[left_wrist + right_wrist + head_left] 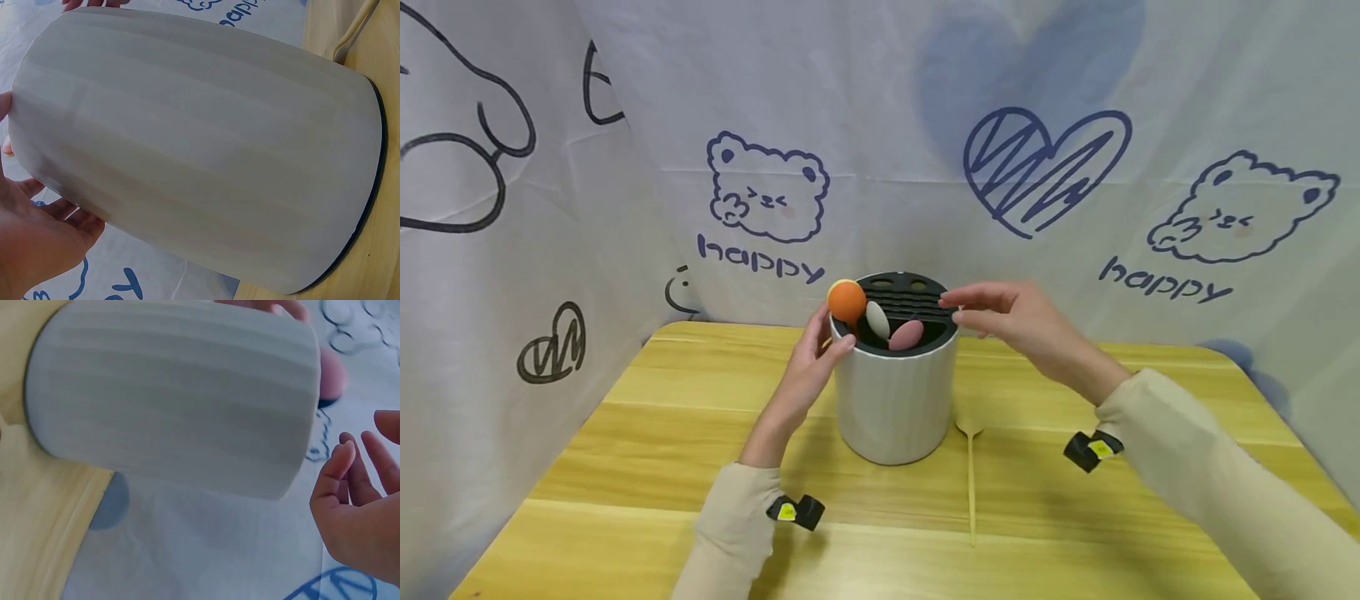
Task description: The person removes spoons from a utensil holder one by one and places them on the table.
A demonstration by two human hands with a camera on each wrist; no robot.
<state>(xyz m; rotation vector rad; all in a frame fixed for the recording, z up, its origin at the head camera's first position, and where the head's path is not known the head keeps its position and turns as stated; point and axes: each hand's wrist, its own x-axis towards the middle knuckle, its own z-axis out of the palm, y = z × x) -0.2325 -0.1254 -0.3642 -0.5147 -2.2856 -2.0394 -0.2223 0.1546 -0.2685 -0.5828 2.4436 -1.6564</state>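
1. Patterned cloth fills the top and left of the head view; wood table spans the bottom.
2. Holder: white, upright, mid-frame, on the table. Black insert on top; orange ball, white tip and pink tip poke out near the front, ball at the left rim.
3. Spoon: flat on the table, lower centre, just right of the holder, untouched.
4. Step looks like steadying the holder with the right hand at its top. Probably best: firm but light left grip so it won't tip, right fingers clear of the tips.
5. Left hand: grasping the holder, upper left side, thumb at the front rim.
6. Right hand: released, thumb and fingers parted, loosely bent, near the right rim; holds nothing. Right wrist view shows it apart from the holder.
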